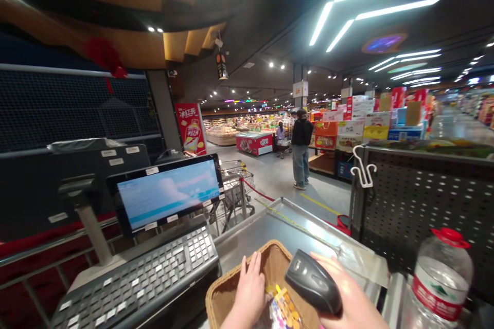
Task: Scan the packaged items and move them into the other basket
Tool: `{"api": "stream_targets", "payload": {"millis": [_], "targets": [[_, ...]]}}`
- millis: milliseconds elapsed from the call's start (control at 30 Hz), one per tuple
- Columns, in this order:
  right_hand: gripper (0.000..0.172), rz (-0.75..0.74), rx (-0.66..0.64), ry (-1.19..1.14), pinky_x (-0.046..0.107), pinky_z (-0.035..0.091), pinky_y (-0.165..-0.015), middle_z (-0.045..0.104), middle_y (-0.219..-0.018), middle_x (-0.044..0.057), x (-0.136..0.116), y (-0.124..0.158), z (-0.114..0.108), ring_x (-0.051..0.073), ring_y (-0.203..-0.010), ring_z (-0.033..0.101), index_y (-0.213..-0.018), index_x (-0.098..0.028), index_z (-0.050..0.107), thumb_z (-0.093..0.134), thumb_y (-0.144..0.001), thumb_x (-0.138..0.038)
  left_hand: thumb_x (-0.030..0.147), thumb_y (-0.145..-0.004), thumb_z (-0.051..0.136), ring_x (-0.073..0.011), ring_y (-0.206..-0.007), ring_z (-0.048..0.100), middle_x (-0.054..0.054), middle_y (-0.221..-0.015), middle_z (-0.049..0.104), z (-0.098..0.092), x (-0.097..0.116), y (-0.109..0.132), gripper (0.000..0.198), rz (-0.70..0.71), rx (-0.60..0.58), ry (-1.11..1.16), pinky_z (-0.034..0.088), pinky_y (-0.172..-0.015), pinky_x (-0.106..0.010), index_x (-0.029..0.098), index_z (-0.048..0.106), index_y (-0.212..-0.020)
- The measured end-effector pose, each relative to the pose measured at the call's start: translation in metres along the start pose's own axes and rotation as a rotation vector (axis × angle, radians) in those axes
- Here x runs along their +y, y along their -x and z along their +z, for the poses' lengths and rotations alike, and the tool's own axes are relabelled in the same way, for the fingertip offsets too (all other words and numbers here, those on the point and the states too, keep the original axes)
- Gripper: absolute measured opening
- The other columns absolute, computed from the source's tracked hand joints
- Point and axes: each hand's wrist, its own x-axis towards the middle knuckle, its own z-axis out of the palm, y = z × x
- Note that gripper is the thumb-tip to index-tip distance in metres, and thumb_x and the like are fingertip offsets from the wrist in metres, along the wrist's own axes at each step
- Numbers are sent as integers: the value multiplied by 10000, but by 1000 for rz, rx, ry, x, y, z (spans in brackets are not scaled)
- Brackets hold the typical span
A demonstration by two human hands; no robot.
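A brown woven basket (pixel 221 288) sits at the bottom centre, its near part cut off by the frame. Inside it lies a small, colourful package (pixel 284 304) with yellow and orange on it; its exact kind is unclear. My left hand (pixel 250 288) reaches into the basket with fingers stretched out along its inner side. The thumb side is beside the package, and whether they touch I cannot tell. A black handheld barcode scanner (pixel 313 280) is gripped in my right hand (pixel 347 290), above the basket's right side. Its head tilts up and left.
Left of the basket are a black keyboard (pixel 150 272) and a lit monitor (pixel 170 190). Behind it extends a metal counter (pixel 270 221). A large red-capped bottle (pixel 440 277) and a perforated panel (pixel 424 195) stand right. Beyond are shopping carts (pixel 231 180) and a standing person (pixel 301 146).
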Motion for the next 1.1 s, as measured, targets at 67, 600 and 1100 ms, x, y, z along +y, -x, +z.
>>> {"api": "stream_targets", "payload": {"millis": [67, 600, 1100], "targets": [[566, 15, -27, -11, 698, 228, -1162, 643, -1335, 177, -2, -3, -1, 436, -1373, 461, -1250, -234, 668, 726, -694, -319, 449, -801, 630, -335, -1511, 196, -154, -1617, 254, 0, -1, -1, 449, -8, -9, 3, 107, -1226, -600, 155, 726, -1127], [579, 37, -62, 37, 655, 229, -1188, 642, -1337, 172, 1, -9, -7, 400, -1387, 451, -1275, -188, 637, 682, -701, -248, 211, -893, 452, -282, -1524, 159, -113, -1648, 158, 22, -17, -1, 344, 8, 82, -88, 126, -1232, -597, 146, 728, -1087], [584, 106, -98, 74, 647, 121, -1219, 635, -1352, 167, 3, -9, -15, 389, -1409, 429, -1257, -177, 641, 658, -677, -233, 140, -940, 364, -201, -1482, 305, -93, -1532, 443, 58, 5, -20, 470, 134, -116, -110, 248, -1238, -381, 124, 598, -1347]]}}
